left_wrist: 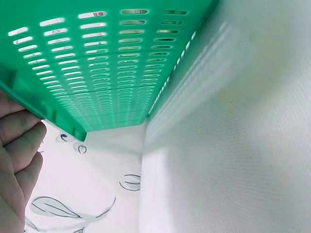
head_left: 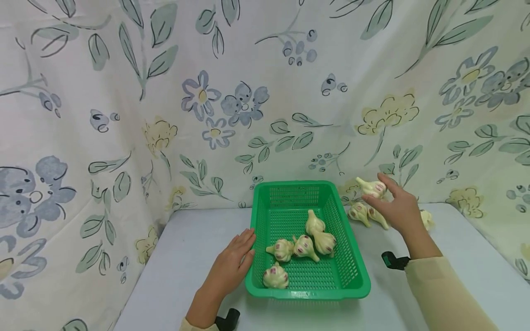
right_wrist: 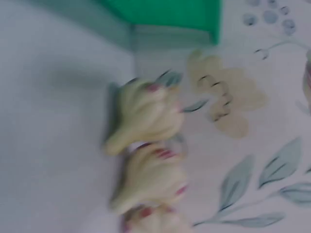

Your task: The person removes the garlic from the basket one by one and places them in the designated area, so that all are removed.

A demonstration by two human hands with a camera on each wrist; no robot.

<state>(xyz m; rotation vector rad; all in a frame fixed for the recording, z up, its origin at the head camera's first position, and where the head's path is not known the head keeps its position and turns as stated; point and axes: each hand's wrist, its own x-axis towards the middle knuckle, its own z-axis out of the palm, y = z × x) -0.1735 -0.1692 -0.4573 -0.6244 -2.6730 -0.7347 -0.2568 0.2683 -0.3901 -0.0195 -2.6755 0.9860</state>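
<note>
My right hand pinches a garlic bulb between thumb and fingers, raised at the right of the green plastic basket. Only an edge of that bulb shows in the right wrist view. Several garlic bulbs lie inside the basket, mostly toward its near half. My left hand rests against the basket's left rim, fingers extended; the left wrist view shows its fingers by the rim. Below the right hand, more garlic bulbs lie in a row on the table, partly hidden by that hand in the head view.
The white table holds the basket and the loose bulbs. A floral cloth hangs behind the table and along its left side. Dark wrist-camera mounts show at both wrists.
</note>
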